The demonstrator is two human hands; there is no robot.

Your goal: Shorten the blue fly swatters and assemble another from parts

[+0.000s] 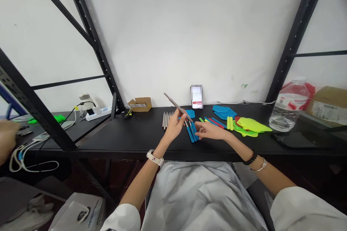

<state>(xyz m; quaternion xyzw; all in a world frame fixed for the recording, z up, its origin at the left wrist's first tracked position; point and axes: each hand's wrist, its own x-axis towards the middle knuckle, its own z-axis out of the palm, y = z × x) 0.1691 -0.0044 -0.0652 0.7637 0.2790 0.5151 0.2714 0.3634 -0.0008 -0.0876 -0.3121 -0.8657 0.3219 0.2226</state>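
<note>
A slim silver telescopic rod point(175, 103) slants through my left hand point(175, 123), which is closed around it with the far end pointing up and left. Below it, several metal rods with blue handles point(191, 134) lie side by side on the black table. My right hand point(207, 130) is at the right side of these handles, fingers bent inward; what they pinch, if anything, is hidden. Left of my left hand, several bare metal rods point(164, 121) stand in a row. A flat blue plastic piece point(190, 113) lies partly hidden behind my left hand.
To the right lie colored handles point(217, 122), blue swatter heads point(224, 112), yellow-green swatter heads point(251, 124), a large water bottle point(288, 108) and a dark tablet-like slab point(295, 139). A phone point(197, 96) leans on the wall. An open carton point(141, 104) stands left; another person's hand point(7, 139) shows far left.
</note>
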